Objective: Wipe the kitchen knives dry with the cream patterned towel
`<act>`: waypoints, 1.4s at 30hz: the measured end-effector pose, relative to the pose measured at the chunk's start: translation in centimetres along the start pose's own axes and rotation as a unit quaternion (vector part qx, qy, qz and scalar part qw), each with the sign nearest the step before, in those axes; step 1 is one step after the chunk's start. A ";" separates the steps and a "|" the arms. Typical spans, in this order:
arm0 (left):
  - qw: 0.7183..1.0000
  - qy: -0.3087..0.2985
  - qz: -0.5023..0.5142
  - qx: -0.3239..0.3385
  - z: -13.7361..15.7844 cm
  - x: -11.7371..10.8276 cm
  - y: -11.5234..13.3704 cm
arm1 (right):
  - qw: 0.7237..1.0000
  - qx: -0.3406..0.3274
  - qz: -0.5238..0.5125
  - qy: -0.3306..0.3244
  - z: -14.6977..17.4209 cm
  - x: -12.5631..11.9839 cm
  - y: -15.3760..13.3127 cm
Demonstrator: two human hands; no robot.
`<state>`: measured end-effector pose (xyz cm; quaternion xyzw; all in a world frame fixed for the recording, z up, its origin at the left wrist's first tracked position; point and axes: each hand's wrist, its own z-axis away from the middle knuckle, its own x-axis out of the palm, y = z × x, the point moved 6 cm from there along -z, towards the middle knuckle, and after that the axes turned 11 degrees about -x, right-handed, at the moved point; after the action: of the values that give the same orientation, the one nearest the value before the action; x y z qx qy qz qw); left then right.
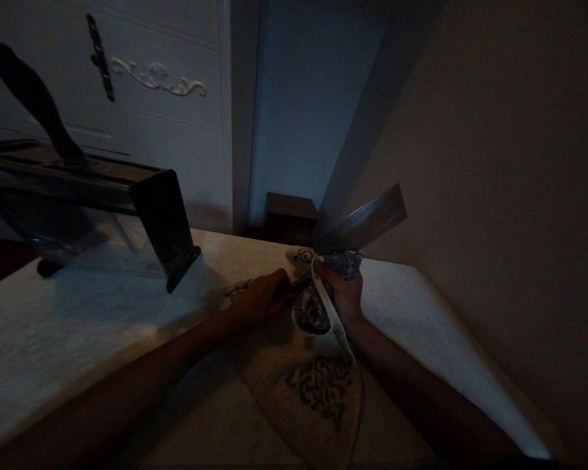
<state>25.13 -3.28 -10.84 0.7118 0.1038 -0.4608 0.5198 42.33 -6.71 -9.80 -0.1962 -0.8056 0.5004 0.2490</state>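
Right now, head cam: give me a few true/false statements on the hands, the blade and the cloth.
1. The right hand grips a bunched patterned cloth around the base of a wide blade. True.
2. The blade lies flat on the table. False: it angles up and to the right, off the table.
3. The left hand is raised in the air. False: it is low at the table, by the cloth.
4. A dark rack stands on the table at left. True.

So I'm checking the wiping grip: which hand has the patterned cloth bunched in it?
The right hand: it grips the bunched cloth against the cleaver blade. The left hand holds only the handle end.
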 end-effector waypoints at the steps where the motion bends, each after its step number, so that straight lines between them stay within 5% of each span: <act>1: 1.000 -0.003 -0.001 -0.001 0.0 0.0 -0.1 | 1.000 0.004 -0.008 -0.006 0.0 0.0 0.2; 14: 0.999 0.025 -0.012 0.023 0.2 0.9 -0.2 | 0.999 0.030 0.021 -0.024 0.8 0.2 0.8; 29: 0.983 -0.032 0.176 -0.034 -0.5 -0.1 -2.6 | 0.995 0.000 0.049 -0.090 0.3 0.4 0.8; 33: 0.980 -0.023 0.193 -0.029 -0.7 -0.4 -2.8 | 0.997 0.007 0.036 -0.061 -0.1 -0.1 1.5; 42: 0.978 0.009 0.207 -0.013 -1.6 -1.3 -3.6 | 0.989 0.068 0.018 0.126 -4.1 -4.3 3.2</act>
<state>23.05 0.03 -12.11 0.7155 -0.0355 -0.3353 0.6119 48.44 -4.86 -11.99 -0.2548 -0.7281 0.5298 0.3525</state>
